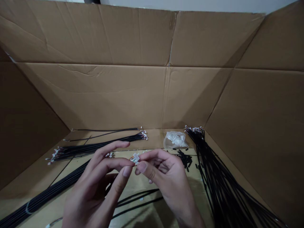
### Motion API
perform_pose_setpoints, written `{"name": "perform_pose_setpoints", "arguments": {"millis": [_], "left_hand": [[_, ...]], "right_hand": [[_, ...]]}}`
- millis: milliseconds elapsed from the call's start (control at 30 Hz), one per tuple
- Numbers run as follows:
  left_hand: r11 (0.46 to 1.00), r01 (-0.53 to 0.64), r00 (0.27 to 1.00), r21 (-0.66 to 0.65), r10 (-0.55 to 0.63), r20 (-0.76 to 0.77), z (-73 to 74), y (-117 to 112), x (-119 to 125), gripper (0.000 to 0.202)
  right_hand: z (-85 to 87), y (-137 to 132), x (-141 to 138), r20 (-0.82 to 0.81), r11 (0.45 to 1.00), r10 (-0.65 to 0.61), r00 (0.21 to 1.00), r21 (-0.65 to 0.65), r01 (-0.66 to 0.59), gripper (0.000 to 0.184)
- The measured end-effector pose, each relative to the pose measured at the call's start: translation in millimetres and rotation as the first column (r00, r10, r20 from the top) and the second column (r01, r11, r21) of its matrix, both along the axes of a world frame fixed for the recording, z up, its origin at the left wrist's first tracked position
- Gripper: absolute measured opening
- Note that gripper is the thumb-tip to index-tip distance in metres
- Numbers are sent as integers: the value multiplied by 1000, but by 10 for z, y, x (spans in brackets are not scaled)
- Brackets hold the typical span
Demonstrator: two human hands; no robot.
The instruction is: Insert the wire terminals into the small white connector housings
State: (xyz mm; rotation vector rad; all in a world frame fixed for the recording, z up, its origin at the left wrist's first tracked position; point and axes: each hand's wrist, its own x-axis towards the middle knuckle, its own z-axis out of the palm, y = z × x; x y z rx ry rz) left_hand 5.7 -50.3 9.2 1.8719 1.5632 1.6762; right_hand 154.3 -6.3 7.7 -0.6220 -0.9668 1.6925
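Note:
A small white plastic connector (136, 157) with thin coloured leads sits between my hands. My right hand (163, 174) pinches it between thumb and index finger. My left hand (102, 180) comes in from the lower left, its fingertips against the leads, which run into its fingers; the wire beyond them is hidden. A bundle of black wires with white connector ends (95, 147) lies behind my left hand. Another black bundle (213, 180) fans out to the right of my right hand.
Brown cardboard walls (95, 95) surround the work area on three sides. A plastic bag of white connectors (175, 140) lies at the back. Short black tubes (185, 159) are scattered next to it. A thick black wire bundle (45, 193) crosses the lower left, and loose black wires (137, 202) lie under my hands.

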Motion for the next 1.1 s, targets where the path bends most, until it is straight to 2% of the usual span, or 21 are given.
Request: {"name": "perform_pose_setpoints", "arguments": {"millis": [233, 467, 600, 667, 767, 833, 1000, 1100], "left_hand": [[999, -40, 999, 20, 40, -35, -52, 23, 35, 10], [995, -43, 994, 94, 52, -98, -33, 52, 45, 10], [993, -56, 997, 105, 61, -44, -21, 62, 57, 10], [995, -78, 997, 64, 78, 8, -9, 52, 54, 11], [997, -66, 997, -32, 68, 40, -3, 24, -6, 16], [996, -30, 999, -86, 33, 36, -8, 6, -72, 16], [983, 43, 997, -177, -53, -50, -25, -12, -158, 17], [976, 33, 993, -217, -58, -107, -34, -23, -139, 19]], "right_hand": [[-86, 70, -50, -138, 994, 112, 984, 13, -111, 17], [-89, 41, -94, -117, 998, 60, 991, 14, -58, 20], [-82, 30, -127, -76, 1000, 28, 997, 3, -28, 21], [-69, 34, -134, -40, 998, 60, 997, -25, -61, 23], [-45, 48, -113, 18, 973, 224, 974, -65, -223, 28], [-33, 67, -81, 26, 960, 278, 960, -51, -277, 28], [-36, 141, -16, 65, 984, 162, 985, 58, -166, 29], [-64, 171, -16, 103, 986, 157, 982, 48, -162, 33]]}}
